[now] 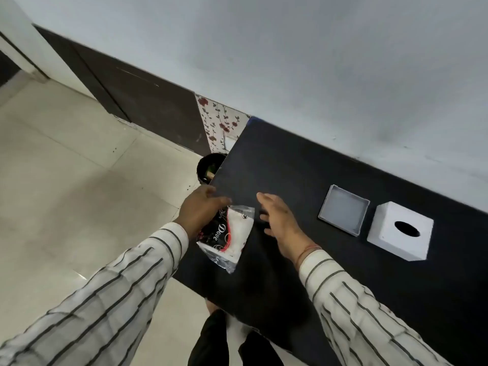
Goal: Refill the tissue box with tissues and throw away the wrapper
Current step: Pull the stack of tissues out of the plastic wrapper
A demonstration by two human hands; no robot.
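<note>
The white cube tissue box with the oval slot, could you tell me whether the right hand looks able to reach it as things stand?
Probably yes: the right hand is open and empty, and only bare black table and the shallow grey tray lie between it and the white cube tissue box.

Left hand [200, 207] holding tissue pack [227, 235], right hand [280, 220] spread, tissue box [400, 231] on table [290, 159]

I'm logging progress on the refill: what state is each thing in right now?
Tissue pack: held by the left hand, wrapper still on.
Right hand: open, empty, beside the pack.
Tissue box cover: off its base, slot up, on the table.
Base tray: empty.
Bin: open, on the floor.
</note>
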